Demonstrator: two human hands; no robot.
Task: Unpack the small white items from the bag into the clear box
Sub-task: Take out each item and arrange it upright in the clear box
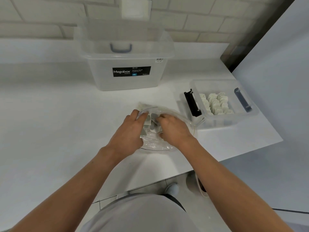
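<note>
- Both forearms are extended forward from the bottom of the view, bare, and are angled inward so that they meet over the bag [155,143].
- The bag, of clear crumpled plastic, is laid on the white bench [50,114] near its front edge, with its mouth turned away from the person.
- The left hand [132,129] is held palm down at the left side of the bag's mouth. Its fingers are curled over the rim, and the plastic edge is gripped and held open.
- The right hand [173,129] is set palm down at the right side of the mouth. Its fingers are bent down into the opening with the thumb below, and a cluster of the small white items [151,126] is grasped between them.
- The two hands are kept close together, almost touching at the fingertips.
- The clear box [217,122] is placed to the right of the bag, just beside it, near the bench's right edge. Its black latch [192,104] is turned toward the bag.
- Rows of stored white items [215,102] are seen standing inside the clear box.
- A large clear container [127,81] bearing a black label is set farther back, with a lid [120,34] propped behind it against the brick wall [209,22].
</note>
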